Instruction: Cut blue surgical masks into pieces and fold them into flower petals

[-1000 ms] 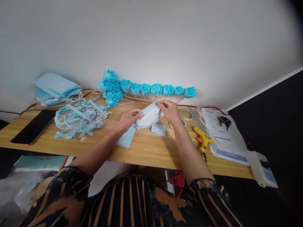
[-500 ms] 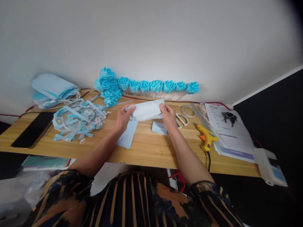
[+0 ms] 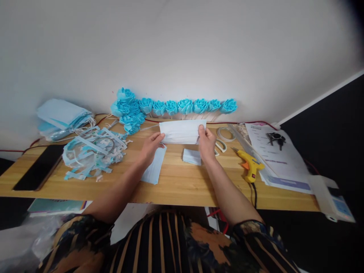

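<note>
A pale blue pleated mask sheet (image 3: 182, 132) is stretched level above the table, no ear loops showing on it. My left hand (image 3: 152, 146) pinches its left end between thumb and fingers. At the right end, my right hand (image 3: 207, 142) grips it with the thumb on the front face. Below my left hand lies another flat pale blue sheet (image 3: 155, 167). A small folded blue piece (image 3: 192, 156) rests on the wood beside my right hand. Scissors (image 3: 220, 146) with pale handles lie just beyond that hand, partly hidden by it.
Blue flowers (image 3: 185, 106) line the wall. Leftward are cut strips (image 3: 91, 149), a stack of masks (image 3: 64, 115) and a phone (image 3: 38, 167). Tape (image 3: 226, 133), a yellow glue gun (image 3: 250, 165), papers (image 3: 264, 151) and keys (image 3: 275, 139) lie at right.
The sheet has moved slightly right and turned from tilted to nearly level, its pleated face now showing. My right hand has shifted a little right, its thumb now on the front.
</note>
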{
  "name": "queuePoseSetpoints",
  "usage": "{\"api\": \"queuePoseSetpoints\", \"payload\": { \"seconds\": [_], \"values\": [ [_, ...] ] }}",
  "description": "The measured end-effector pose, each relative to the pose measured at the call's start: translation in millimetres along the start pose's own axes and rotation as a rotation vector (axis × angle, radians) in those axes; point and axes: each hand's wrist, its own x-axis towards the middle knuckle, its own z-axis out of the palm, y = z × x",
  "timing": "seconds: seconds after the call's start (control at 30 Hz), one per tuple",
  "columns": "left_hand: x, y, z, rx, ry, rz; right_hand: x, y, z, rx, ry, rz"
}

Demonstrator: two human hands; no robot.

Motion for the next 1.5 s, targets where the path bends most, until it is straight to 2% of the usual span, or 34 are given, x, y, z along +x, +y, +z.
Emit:
{"api": "queuePoseSetpoints", "payload": {
  "seconds": [0.2,0.47,0.7,0.9,1.03,1.5],
  "values": [
    [-1.1,1.2,-2.2,0.091,0.115,0.073,-5.4,-8.7,0.3,-0.069,-0.004,-0.051],
    [-4.7,10.4,-1.8,0.133,0.138,0.1,-8.0,-17.1,-3.9,-0.211,0.046,-0.172],
    [0.0,3.3,-9.6,0.04,0.106,0.104,-7.7,-17.7,-4.3,-0.254,0.055,-0.25],
    [2.0,6.7,-10.1,-0.045,-0.005,0.046,-6.7,-15.2,-5.2,-0.241,0.068,-0.242],
    [0.8,9.3,-8.5,-0.091,0.009,-0.014,-8.8,-13.2,-4.7,-0.23,0.048,-0.256],
    [1.0,6.3,-8.6,-0.22,-0.018,-0.063,-11.7,-7.7,-1.2,-0.218,0.031,-0.265]
  ]
}}
